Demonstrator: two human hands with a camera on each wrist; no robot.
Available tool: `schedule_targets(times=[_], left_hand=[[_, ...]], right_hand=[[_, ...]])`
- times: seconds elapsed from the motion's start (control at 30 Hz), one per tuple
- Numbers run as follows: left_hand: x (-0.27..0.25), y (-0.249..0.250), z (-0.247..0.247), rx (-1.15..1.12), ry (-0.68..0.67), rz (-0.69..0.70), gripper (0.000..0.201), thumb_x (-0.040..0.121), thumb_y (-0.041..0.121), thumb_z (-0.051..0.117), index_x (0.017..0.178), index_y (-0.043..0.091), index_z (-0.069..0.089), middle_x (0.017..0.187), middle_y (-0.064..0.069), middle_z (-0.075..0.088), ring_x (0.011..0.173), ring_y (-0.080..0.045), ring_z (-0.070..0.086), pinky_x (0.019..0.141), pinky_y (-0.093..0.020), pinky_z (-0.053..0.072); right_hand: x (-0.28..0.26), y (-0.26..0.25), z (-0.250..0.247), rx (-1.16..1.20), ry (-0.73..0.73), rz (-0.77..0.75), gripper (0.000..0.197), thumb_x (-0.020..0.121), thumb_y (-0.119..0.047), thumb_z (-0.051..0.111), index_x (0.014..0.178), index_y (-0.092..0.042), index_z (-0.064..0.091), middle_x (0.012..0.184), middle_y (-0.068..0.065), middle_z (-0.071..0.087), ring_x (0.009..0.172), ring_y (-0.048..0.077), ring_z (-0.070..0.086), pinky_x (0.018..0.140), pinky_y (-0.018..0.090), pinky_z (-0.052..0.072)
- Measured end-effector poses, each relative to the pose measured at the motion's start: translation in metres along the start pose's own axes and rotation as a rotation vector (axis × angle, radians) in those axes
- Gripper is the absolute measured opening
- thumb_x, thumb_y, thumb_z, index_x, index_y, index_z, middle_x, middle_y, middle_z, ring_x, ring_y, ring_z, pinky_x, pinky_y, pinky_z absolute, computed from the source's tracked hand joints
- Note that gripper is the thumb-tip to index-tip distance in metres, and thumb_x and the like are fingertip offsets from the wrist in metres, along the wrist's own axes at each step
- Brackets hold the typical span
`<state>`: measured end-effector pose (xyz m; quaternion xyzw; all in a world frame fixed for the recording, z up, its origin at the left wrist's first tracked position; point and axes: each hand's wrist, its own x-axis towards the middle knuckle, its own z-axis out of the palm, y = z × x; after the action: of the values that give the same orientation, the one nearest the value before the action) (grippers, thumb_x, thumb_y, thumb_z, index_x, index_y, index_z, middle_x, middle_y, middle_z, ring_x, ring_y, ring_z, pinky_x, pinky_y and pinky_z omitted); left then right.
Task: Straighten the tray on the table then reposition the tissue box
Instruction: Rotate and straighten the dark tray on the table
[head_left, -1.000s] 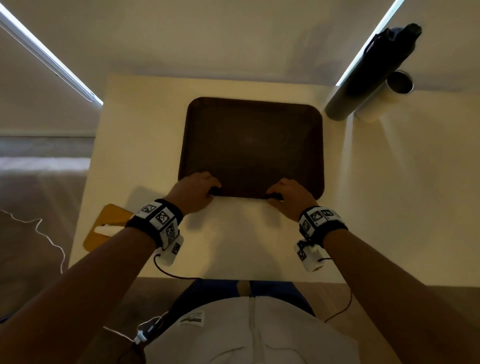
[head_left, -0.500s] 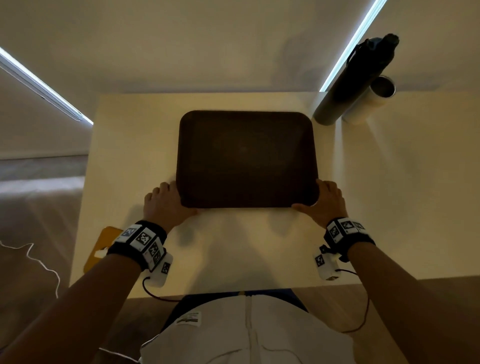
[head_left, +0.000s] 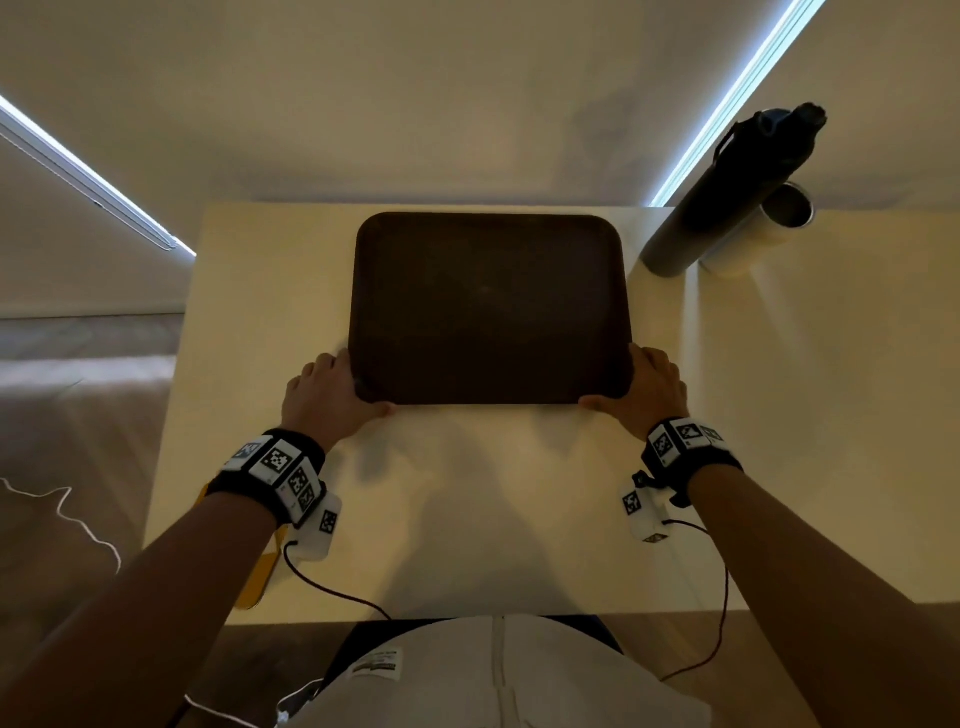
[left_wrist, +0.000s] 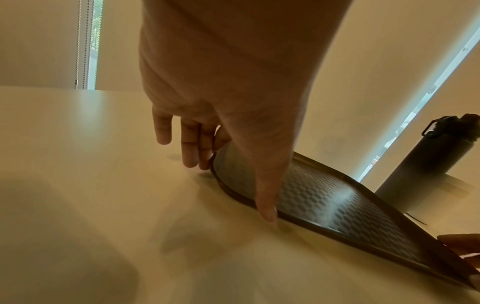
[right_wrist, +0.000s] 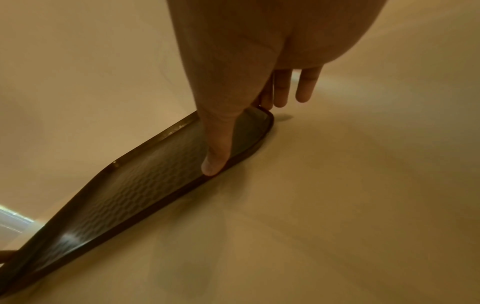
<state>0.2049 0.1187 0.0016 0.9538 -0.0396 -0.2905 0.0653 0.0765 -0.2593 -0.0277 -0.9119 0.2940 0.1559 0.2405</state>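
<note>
A dark brown tray (head_left: 488, 306) lies flat on the cream table (head_left: 467, 519), its edges parallel to the table's. My left hand (head_left: 332, 395) brackets the tray's near left corner, fingers (left_wrist: 192, 160) straight against the left side and thumb along the near rim. My right hand (head_left: 649, 389) mirrors it at the near right corner, thumb (right_wrist: 215, 164) on the near rim of the tray (right_wrist: 145, 179) and fingers down the right side. The yellow tissue box (head_left: 257, 577) sits at the table's near left edge, mostly hidden under my left forearm.
A tall dark bottle (head_left: 727, 192) and a white cup (head_left: 763, 228) stand at the back right, close to the tray's far right corner. Wrist-camera cables hang over the table's near edge. Floor lies to the left.
My hands left the middle of the tray's near edge and spread to its two near corners. The tray, skewed a second ago, now lies square with the table.
</note>
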Motion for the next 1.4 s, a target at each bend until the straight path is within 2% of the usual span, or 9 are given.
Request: schedule_targets(times=[0.23, 1.1, 1.2, 1.27, 1.4], left_hand=[[0.011, 0.002, -0.007, -0.023, -0.002, -0.003, 0.098, 0.087, 0.065, 0.089, 0.157, 0.010, 0.047, 0.151, -0.024, 0.060, 0.144, -0.046, 0.056, 0.121, -0.061, 0.048], [-0.007, -0.004, 0.006, -0.059, 0.001, -0.008, 0.106, 0.090, 0.064, 0.086, 0.167, 0.014, 0.035, 0.157, -0.023, 0.054, 0.149, -0.045, 0.052, 0.124, -0.061, 0.047], [-0.011, -0.004, 0.002, -0.061, -0.008, -0.007, 0.105, 0.091, 0.066, 0.084, 0.167, 0.014, 0.035, 0.158, -0.023, 0.054, 0.149, -0.045, 0.051, 0.124, -0.061, 0.047], [-0.016, -0.005, -0.003, -0.066, -0.002, 0.011, 0.104, 0.093, 0.068, 0.080, 0.169, 0.015, 0.034, 0.159, -0.023, 0.053, 0.150, -0.046, 0.050, 0.125, -0.062, 0.047], [-0.040, -0.016, -0.021, -0.126, 0.066, 0.038, 0.094, 0.101, 0.061, 0.076, 0.170, 0.012, 0.036, 0.170, -0.022, 0.046, 0.157, -0.045, 0.045, 0.128, -0.062, 0.043]], right_hand=[[0.008, -0.009, -0.004, 0.012, -0.002, 0.034, 0.098, 0.058, -0.057, 0.083, 0.139, -0.029, 0.034, 0.139, 0.010, 0.040, 0.129, 0.037, 0.035, 0.105, 0.055, 0.032], [-0.004, 0.003, 0.007, -0.006, -0.028, 0.032, 0.107, 0.062, -0.062, 0.078, 0.147, -0.026, 0.025, 0.146, 0.010, 0.033, 0.133, 0.038, 0.031, 0.110, 0.055, 0.027], [-0.005, 0.005, 0.005, -0.030, -0.030, 0.015, 0.107, 0.061, -0.067, 0.075, 0.147, -0.025, 0.026, 0.148, 0.010, 0.031, 0.135, 0.037, 0.028, 0.111, 0.056, 0.028], [-0.008, 0.004, 0.003, -0.049, -0.002, -0.015, 0.106, 0.063, -0.070, 0.072, 0.148, -0.024, 0.026, 0.153, 0.008, 0.024, 0.140, 0.036, 0.021, 0.114, 0.056, 0.023], [-0.020, -0.017, 0.000, -0.059, 0.054, -0.207, 0.095, 0.071, -0.065, 0.069, 0.148, -0.026, 0.028, 0.156, 0.003, 0.018, 0.143, 0.032, 0.012, 0.116, 0.052, 0.015]])
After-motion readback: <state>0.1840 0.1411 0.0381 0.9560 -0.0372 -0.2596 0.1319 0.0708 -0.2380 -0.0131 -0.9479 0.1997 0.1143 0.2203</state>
